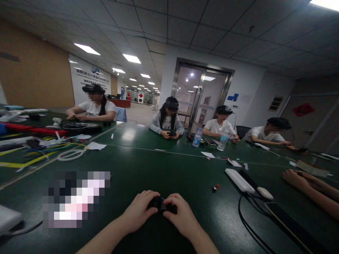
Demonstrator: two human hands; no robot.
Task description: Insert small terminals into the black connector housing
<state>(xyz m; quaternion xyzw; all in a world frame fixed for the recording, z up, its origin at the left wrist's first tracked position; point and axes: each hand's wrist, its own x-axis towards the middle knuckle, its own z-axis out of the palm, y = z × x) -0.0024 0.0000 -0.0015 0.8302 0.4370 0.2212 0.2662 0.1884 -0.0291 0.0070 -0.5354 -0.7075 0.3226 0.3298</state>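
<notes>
Low over the green table (127,169), both my hands hold one small black object (160,203), dark and blocky, whose exact kind I cannot make out. My left hand (139,211) grips its left end, with the thumb on the near side and the fingers over the far side. On the right end, my right hand (180,211) is closed in the same manner, its thumb close to the left thumb. Much of the object is hidden by my fingers. A small red and black piece (215,188) lies on the table to the right of my hands.
Right of me lie a white power strip (239,180), black cables (242,215) and a dark phone (293,225). Another person's hands (298,180) rest at the right edge. Two water bottles (197,137) stand farther off. A coiled white cable (71,155) lies left. Several people sit opposite.
</notes>
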